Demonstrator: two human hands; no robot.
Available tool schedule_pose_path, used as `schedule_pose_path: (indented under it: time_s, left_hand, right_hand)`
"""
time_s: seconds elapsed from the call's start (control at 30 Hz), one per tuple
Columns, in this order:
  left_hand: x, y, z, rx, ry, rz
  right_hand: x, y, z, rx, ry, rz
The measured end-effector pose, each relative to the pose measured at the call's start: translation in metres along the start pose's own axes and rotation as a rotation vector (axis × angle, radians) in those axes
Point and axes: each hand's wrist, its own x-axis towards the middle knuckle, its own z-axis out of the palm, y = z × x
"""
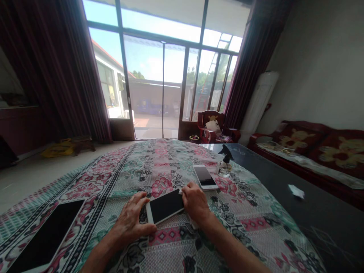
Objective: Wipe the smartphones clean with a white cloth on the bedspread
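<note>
The left grip (129,218) holds a phone (166,206) by one end, the right grip (196,201) a white wipe (194,224); flowered cloth (162,153) drapes the dark bench (257,163) (sunlit windows (153,64) beyond).

No lettering, brand, number or sign can be read anywhere in the view. No characters can be made out on the dark screens of the white-edged device (166,206) in the middle, the smaller phone (205,177) beyond it and the large tablet (49,237) at left, nor can any label be deciphered on the spray bottle (225,169).
</note>
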Motion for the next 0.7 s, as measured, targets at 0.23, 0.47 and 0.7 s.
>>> schedule_pose_path:
  time_s: [0.23,0.47,0.7]
  left_hand:
    - [0.002,-0.003,0.004,-0.001,0.03,0.017]
    - [0.003,-0.006,0.006,0.001,0.032,0.028]
    - [0.002,-0.002,0.0,-0.027,-0.003,0.01]
  right_hand:
    - [-0.025,-0.047,0.019,0.139,-0.052,-0.325]
    - [-0.014,-0.044,0.023,0.164,-0.074,-0.33]
    - [0.008,0.002,0.014,0.052,0.025,-0.059]
